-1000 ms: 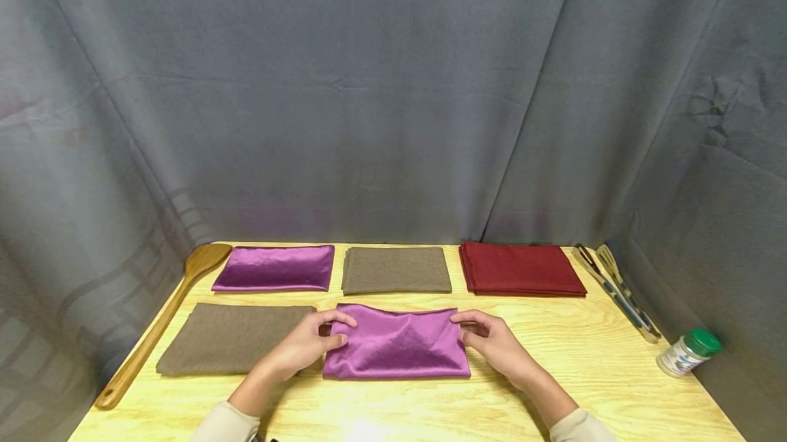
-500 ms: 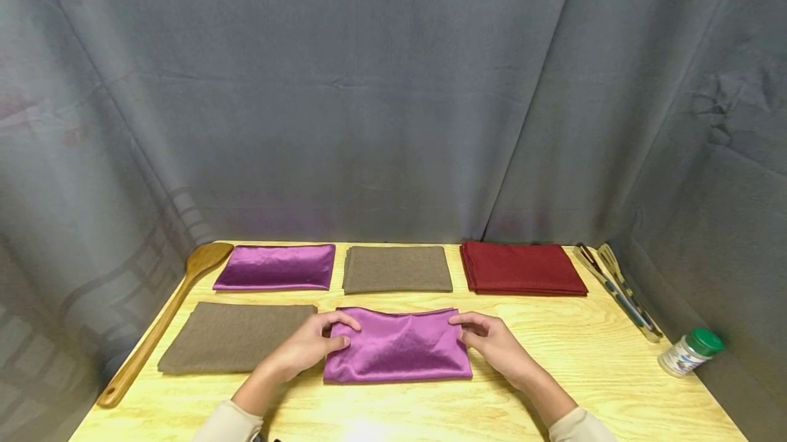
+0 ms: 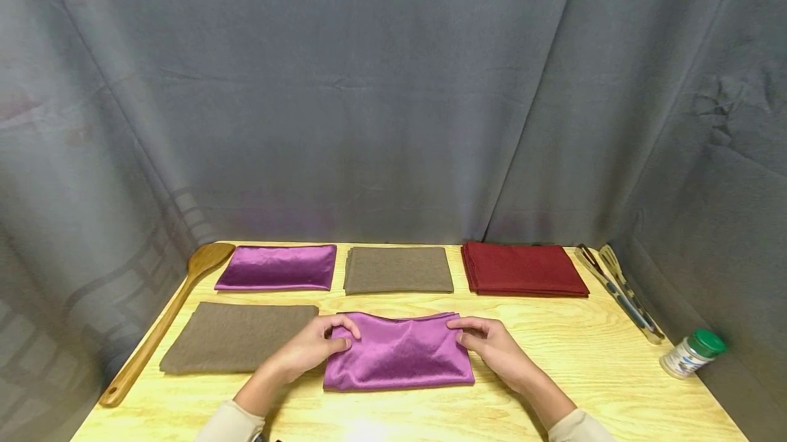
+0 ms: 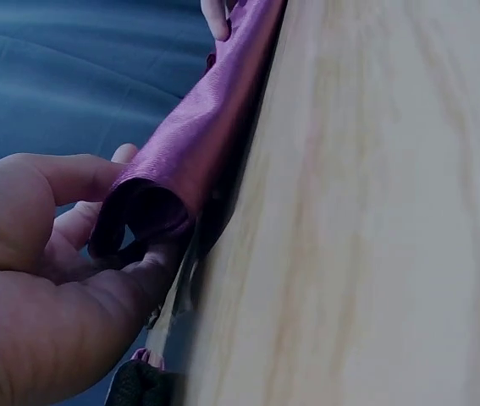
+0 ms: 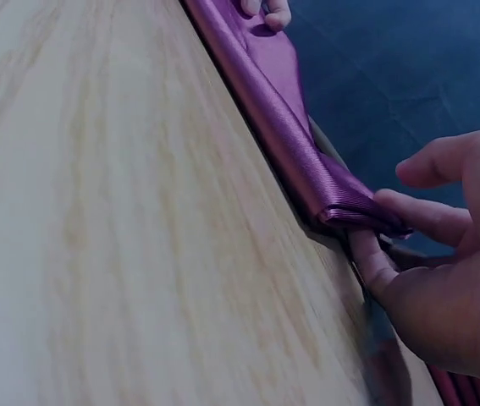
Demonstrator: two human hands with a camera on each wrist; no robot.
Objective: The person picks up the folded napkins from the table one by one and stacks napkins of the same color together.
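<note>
A folded purple satin cloth (image 3: 399, 353) lies at the front middle of the table, in all three views. My left hand (image 3: 313, 346) pinches its left end, fingers on top and thumb at the lower fold; the left wrist view shows the end curling into an open loop beside the left hand (image 4: 62, 262). At the other end, my right hand (image 3: 494, 350) pinches the right edge. In the right wrist view the thumb of the right hand (image 5: 451, 262) goes under the layered corner and a finger touches it from above.
Behind lie another folded purple cloth (image 3: 277, 268), a brown cloth (image 3: 398, 270) and a dark red cloth (image 3: 525, 269). A larger brown cloth (image 3: 236, 338) is left of my left hand. A wooden spoon (image 3: 166, 319) borders the left; tongs (image 3: 621, 295) and a green-lidded jar (image 3: 691, 353) the right.
The front purple cloth has slid a little toward me, with both hands keeping hold of its ends. The other things stay where they were, apart from a slight shift of the view.
</note>
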